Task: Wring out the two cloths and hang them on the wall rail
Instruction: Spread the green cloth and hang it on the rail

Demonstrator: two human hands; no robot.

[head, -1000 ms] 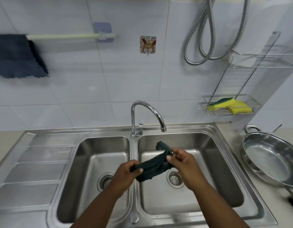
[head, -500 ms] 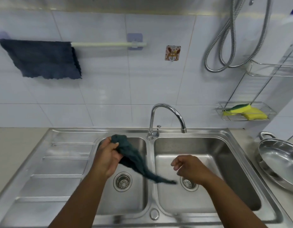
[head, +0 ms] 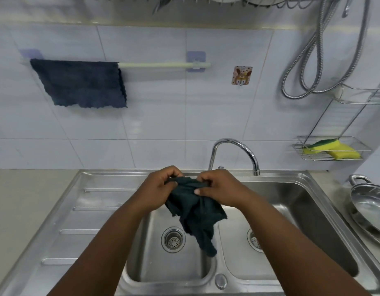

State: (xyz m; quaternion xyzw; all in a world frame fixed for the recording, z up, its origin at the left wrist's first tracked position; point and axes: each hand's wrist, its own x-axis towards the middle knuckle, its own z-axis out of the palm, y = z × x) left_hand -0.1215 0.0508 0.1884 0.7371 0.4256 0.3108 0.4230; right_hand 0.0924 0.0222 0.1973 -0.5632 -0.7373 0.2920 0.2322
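A dark green cloth [head: 195,212] hangs crumpled over the left sink basin [head: 174,263]. My left hand [head: 157,189] pinches its top left edge, and my right hand [head: 221,186] grips its top right edge, both close together. A dark blue cloth [head: 80,82] hangs spread over the left part of the pale wall rail [head: 163,65]. The right part of the rail is bare.
A curved chrome faucet [head: 236,150] rises behind my right hand. The right basin [head: 302,221] lies beside it, a steel pan [head: 370,208] at far right. A wire shelf holds yellow-green sponges [head: 332,148]. A metal hose [head: 313,60] loops on the wall. The draining board [head: 78,210] lies left.
My right hand let go of the twisted cloth, then took hold of it again. The cloth is now loosened and hanging from both hands, higher and over the left basin. The view tilted up.
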